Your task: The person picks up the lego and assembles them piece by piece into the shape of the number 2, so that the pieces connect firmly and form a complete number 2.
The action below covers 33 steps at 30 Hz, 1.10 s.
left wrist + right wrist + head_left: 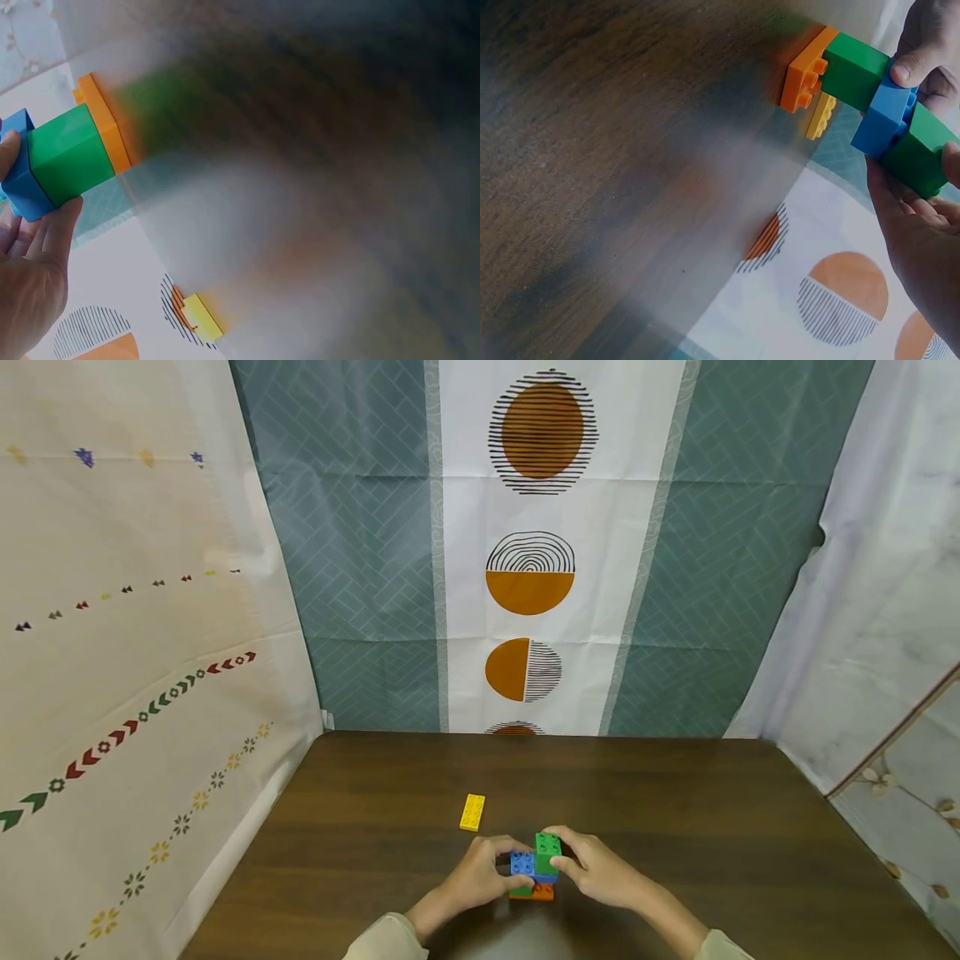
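Note:
A small stack of toy building bricks stands before me on the table. An orange flat brick (pixel 544 893) forms its base, with a lower green brick (pixel 855 69) on it. Above that lies a blue brick (pixel 522 862), offset sideways. My left hand (pixel 482 872) pinches the blue brick between thumb and fingers. An upper green brick (pixel 547 852) is at the right end of the blue one, gripped by my right hand (pixel 597 870). Blue studs show beside it; I cannot tell whether it is fully pressed down.
A yellow flat brick (pixel 472 812) lies on the brown wooden table (pixel 360 827), beyond the stack and slightly left. A patterned curtain (pixel 367 568) hangs behind the table's far edge. White cloths hang along both sides.

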Each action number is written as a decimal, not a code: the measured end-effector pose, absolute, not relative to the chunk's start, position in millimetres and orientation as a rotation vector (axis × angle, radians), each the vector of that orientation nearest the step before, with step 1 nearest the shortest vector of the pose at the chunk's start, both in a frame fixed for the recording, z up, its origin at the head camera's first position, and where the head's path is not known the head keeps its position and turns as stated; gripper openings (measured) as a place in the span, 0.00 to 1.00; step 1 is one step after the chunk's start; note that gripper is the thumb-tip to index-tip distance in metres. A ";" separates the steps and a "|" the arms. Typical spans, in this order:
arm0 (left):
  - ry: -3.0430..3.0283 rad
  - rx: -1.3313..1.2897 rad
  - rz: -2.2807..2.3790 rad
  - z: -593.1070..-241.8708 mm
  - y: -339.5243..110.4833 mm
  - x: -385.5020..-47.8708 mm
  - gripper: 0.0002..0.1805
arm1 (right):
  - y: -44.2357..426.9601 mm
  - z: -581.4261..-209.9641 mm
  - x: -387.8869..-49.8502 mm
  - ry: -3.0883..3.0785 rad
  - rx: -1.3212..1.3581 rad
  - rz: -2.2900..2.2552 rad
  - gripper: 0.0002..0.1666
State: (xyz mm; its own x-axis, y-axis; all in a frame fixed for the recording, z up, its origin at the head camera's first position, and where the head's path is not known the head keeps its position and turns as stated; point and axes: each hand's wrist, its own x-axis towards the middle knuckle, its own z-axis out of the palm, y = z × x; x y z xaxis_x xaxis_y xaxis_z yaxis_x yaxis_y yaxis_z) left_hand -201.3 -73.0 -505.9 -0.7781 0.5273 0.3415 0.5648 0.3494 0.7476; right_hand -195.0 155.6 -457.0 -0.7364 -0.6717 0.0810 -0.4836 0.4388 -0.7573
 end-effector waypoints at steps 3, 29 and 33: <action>-2.540 -1.030 -1.439 -506.0 -72.7 -201.0 0.16 | 156.0 -457.2 -193.8 2.456 -1.010 -1.183 0.26; -2.524 -1.095 -1.426 -507.5 -72.0 -206.6 0.16 | 161.3 -458.1 -188.5 2.471 -1.147 -1.165 0.25; -2.530 -1.092 -1.400 -507.2 -73.6 -206.8 0.16 | 159.8 -459.3 -189.8 2.486 -1.164 -1.156 0.24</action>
